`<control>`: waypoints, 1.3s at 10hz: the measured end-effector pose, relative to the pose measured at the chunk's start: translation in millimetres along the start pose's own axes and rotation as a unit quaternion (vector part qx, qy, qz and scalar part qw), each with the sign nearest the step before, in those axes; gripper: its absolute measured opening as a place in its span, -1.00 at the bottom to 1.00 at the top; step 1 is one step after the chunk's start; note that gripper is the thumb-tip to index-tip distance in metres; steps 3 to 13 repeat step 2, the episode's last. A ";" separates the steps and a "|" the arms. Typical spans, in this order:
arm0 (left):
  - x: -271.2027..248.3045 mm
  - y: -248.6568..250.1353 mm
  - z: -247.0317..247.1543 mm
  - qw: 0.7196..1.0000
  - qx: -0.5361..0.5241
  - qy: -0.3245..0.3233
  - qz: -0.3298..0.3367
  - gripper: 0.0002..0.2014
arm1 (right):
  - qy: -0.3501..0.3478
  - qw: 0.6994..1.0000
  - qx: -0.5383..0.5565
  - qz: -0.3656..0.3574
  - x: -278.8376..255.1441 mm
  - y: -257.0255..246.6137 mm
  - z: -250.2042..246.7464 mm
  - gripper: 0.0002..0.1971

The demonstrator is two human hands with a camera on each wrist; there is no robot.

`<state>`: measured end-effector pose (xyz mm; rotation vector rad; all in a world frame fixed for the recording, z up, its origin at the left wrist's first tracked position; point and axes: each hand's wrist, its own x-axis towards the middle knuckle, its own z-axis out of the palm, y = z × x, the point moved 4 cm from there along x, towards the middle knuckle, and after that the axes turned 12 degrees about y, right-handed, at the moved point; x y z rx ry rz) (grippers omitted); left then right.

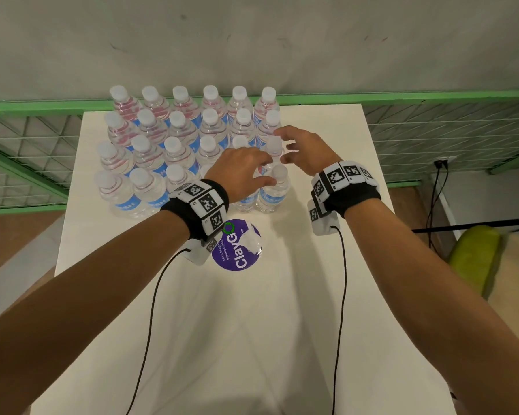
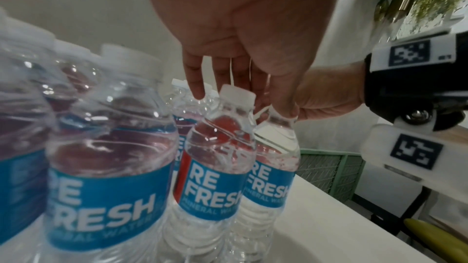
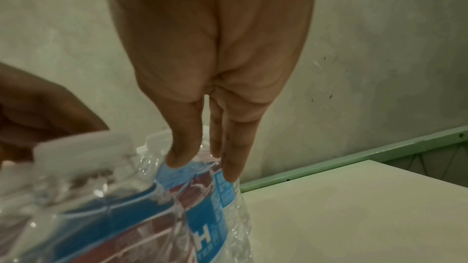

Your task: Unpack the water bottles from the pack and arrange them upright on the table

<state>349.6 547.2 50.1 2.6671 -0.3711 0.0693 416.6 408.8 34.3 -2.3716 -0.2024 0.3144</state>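
Note:
Several clear water bottles point(image 1: 177, 139) with white caps and blue labels stand upright in rows on the far half of the white table point(image 1: 252, 339). My left hand point(image 1: 262, 172) hovers over the front right corner of the group, fingers hanging loosely; in the left wrist view its thumb tip point(image 2: 286, 107) touches the cap of the corner bottle point(image 2: 273, 159). My right hand point(image 1: 282, 145) is just right of it, fingers spread either side of a bottle cap point(image 1: 274, 146). In the right wrist view its straight fingers point(image 3: 228, 163) touch a bottle's shoulder point(image 3: 202, 193). Neither hand grips anything.
A round purple sticker point(image 1: 237, 256) with a scrap of clear plastic point(image 1: 252, 241) lies on the table in front of the bottles. A green rail with wire mesh point(image 1: 432, 115) runs behind the table. A yellow-green object point(image 1: 474, 259) sits low at the right.

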 end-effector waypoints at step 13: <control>-71.0 -12.1 -16.3 0.989 -0.027 0.135 0.055 -0.67 | 0.118 0.990 0.078 -0.003 -45.1 16.2 -24.2 -0.57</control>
